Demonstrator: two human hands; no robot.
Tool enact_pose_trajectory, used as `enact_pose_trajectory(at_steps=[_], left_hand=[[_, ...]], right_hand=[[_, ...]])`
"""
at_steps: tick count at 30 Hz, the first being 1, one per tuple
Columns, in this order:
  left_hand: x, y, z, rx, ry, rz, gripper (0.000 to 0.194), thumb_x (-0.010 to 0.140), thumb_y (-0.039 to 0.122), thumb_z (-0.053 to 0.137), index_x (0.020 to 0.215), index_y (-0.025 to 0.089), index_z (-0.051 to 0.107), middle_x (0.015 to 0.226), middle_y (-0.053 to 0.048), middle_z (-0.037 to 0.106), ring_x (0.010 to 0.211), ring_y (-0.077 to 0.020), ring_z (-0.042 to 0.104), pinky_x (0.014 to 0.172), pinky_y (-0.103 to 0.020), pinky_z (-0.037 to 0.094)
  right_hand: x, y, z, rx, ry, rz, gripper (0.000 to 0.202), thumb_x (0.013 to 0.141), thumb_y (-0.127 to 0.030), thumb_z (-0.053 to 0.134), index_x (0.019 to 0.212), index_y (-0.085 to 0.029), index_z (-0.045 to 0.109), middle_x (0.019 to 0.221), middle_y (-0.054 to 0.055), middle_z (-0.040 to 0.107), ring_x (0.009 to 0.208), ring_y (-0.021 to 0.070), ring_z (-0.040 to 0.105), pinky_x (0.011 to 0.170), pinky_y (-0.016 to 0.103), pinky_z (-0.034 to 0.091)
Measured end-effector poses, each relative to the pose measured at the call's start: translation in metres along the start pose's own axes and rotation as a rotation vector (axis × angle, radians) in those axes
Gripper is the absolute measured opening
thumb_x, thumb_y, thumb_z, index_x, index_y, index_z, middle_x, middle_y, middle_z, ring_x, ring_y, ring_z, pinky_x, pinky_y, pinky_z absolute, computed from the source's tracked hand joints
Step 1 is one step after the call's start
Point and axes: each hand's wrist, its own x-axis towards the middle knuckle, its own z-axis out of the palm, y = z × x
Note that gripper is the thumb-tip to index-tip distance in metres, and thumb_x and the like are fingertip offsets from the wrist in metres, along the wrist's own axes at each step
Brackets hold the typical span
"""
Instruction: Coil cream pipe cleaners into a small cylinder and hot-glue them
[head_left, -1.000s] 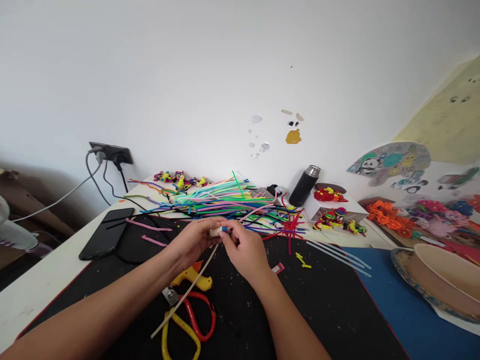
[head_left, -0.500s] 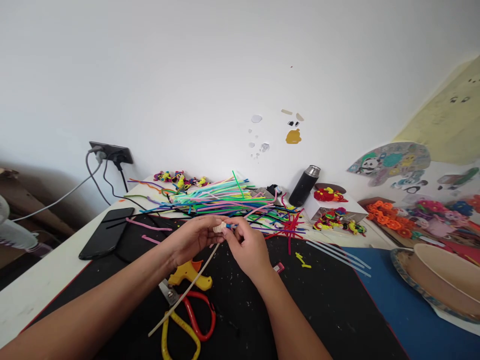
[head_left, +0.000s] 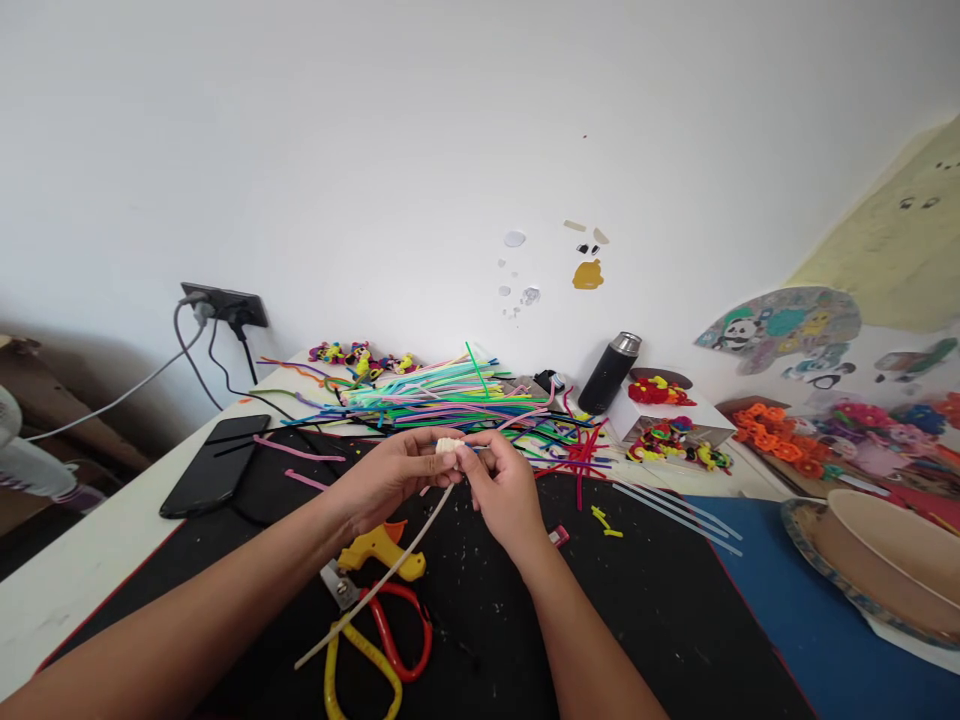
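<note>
Between my two hands is a small cream coil of pipe cleaner [head_left: 449, 446], with a bit of blue showing at its right side. From it a long cream tail [head_left: 390, 575] hangs down to the lower left, crossing over the scissors. My left hand [head_left: 397, 473] pinches the coil from the left. My right hand [head_left: 501, 488] has thumb and fingers closed on its right side, partly hiding the blue piece. Below lie scissors [head_left: 403, 632] with one red and one yellow handle, and a yellow glue gun [head_left: 386, 552].
Behind my hands is a pile of colored pipe cleaners [head_left: 420, 395]. A black phone [head_left: 214, 468] lies at left. A black thermos [head_left: 609, 374] and a white box [head_left: 709, 428] stand behind right. Glue sticks [head_left: 682, 515] and a bowl [head_left: 892, 545] are at right, on a blue surface.
Both hands have shifted slightly right with the coil. The left thumb now lies against the coil, and less of the blue piece shows.
</note>
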Motion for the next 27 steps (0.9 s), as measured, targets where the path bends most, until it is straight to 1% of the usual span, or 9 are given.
enact_pose_trajectory(at_steps=[3, 5, 8, 10, 14, 19, 23, 27], left_hand=[[0.0, -0.002, -0.001, 0.056, 0.025, 0.024, 0.057, 0.065, 0.034, 0.101, 0.111, 0.015, 0.073, 0.091, -0.005, 0.078, 0.079, -0.0165, 0.073, 0.075, -0.026, 0.055], [0.0, -0.003, -0.002, 0.103, 0.019, 0.061, 0.057, 0.066, 0.037, 0.1, 0.109, 0.016, 0.07, 0.085, -0.003, 0.077, 0.076, -0.0167, 0.073, 0.073, -0.026, 0.054], [-0.001, -0.003, 0.0, 0.185, -0.013, 0.113, 0.051, 0.072, 0.042, 0.096, 0.107, 0.017, 0.067, 0.078, -0.002, 0.075, 0.072, -0.0163, 0.07, 0.069, -0.026, 0.051], [-0.002, -0.001, 0.002, 0.245, -0.027, 0.143, 0.047, 0.077, 0.045, 0.092, 0.105, 0.018, 0.065, 0.076, -0.002, 0.074, 0.071, -0.0164, 0.068, 0.067, -0.026, 0.05], [-0.005, 0.002, 0.005, 0.379, -0.037, 0.203, 0.044, 0.083, 0.049, 0.085, 0.106, 0.019, 0.062, 0.074, 0.0, 0.072, 0.07, -0.0171, 0.067, 0.067, -0.027, 0.049], [-0.004, 0.005, 0.0, 0.513, -0.068, 0.262, 0.04, 0.089, 0.048, 0.079, 0.11, 0.019, 0.059, 0.075, 0.0, 0.071, 0.069, -0.0166, 0.065, 0.067, -0.028, 0.049], [-0.004, 0.006, -0.002, 0.55, -0.089, 0.259, 0.04, 0.09, 0.046, 0.077, 0.112, 0.019, 0.06, 0.075, -0.001, 0.071, 0.069, -0.0173, 0.067, 0.065, -0.028, 0.05], [-0.005, 0.006, -0.003, 0.604, -0.094, 0.242, 0.04, 0.091, 0.045, 0.075, 0.117, 0.019, 0.061, 0.067, 0.004, 0.064, 0.061, -0.0159, 0.063, 0.061, -0.027, 0.05]], right_hand=[[0.0, 0.001, 0.001, 0.019, -0.007, 0.005, 0.03, 0.098, -0.05, 0.062, 0.103, -0.021, 0.067, 0.055, -0.007, 0.051, 0.044, 0.0125, 0.047, 0.045, 0.023, 0.033], [0.0, 0.003, 0.001, 0.035, -0.006, 0.01, 0.03, 0.098, -0.051, 0.063, 0.102, -0.021, 0.067, 0.056, -0.007, 0.054, 0.044, 0.0121, 0.047, 0.045, 0.023, 0.034], [0.001, 0.005, 0.001, 0.081, -0.008, 0.026, 0.033, 0.098, -0.053, 0.064, 0.1, -0.021, 0.067, 0.063, -0.004, 0.062, 0.044, 0.0112, 0.049, 0.044, 0.023, 0.035], [0.001, 0.004, 0.001, 0.118, -0.013, 0.039, 0.033, 0.098, -0.053, 0.064, 0.098, -0.021, 0.066, 0.065, -0.003, 0.064, 0.042, 0.0105, 0.049, 0.042, 0.022, 0.034], [0.001, -0.001, 0.003, 0.201, -0.032, 0.069, 0.033, 0.096, -0.053, 0.066, 0.094, -0.021, 0.064, 0.063, -0.004, 0.063, 0.038, 0.009, 0.046, 0.039, 0.022, 0.03], [0.002, -0.005, 0.003, 0.273, -0.039, 0.109, 0.035, 0.091, -0.055, 0.069, 0.089, -0.021, 0.062, 0.06, -0.006, 0.061, 0.034, 0.0076, 0.043, 0.036, 0.021, 0.027], [0.003, -0.007, 0.003, 0.295, -0.055, 0.116, 0.033, 0.09, -0.052, 0.069, 0.087, -0.021, 0.061, 0.056, -0.007, 0.058, 0.033, 0.007, 0.041, 0.035, 0.02, 0.026], [0.003, -0.008, 0.003, 0.291, -0.059, 0.125, 0.033, 0.09, -0.052, 0.069, 0.086, -0.021, 0.06, 0.056, -0.007, 0.058, 0.033, 0.0067, 0.04, 0.035, 0.02, 0.025]])
